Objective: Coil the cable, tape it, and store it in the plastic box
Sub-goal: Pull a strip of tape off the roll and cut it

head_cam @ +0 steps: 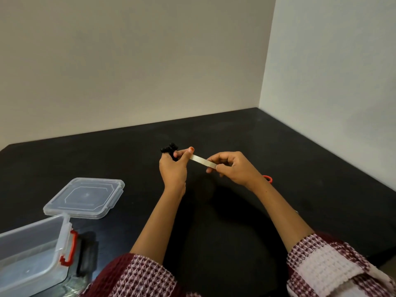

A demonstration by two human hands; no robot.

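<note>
Nearest, at the lower left of the black bench (235, 211), the clear plastic box with red latches (30, 251) stands open and empty, its clear lid (84, 197) lying flat just beyond. Farther out, the left hand (172, 168) is closed around the small black coiled cable (169, 149), held above the bench. The right hand (232, 168) pinches the free end of a pale strip of tape (202, 161) stretched to the coil. Coiling looks done; taping is underway, while storing and likely closing the box remain.
</note>
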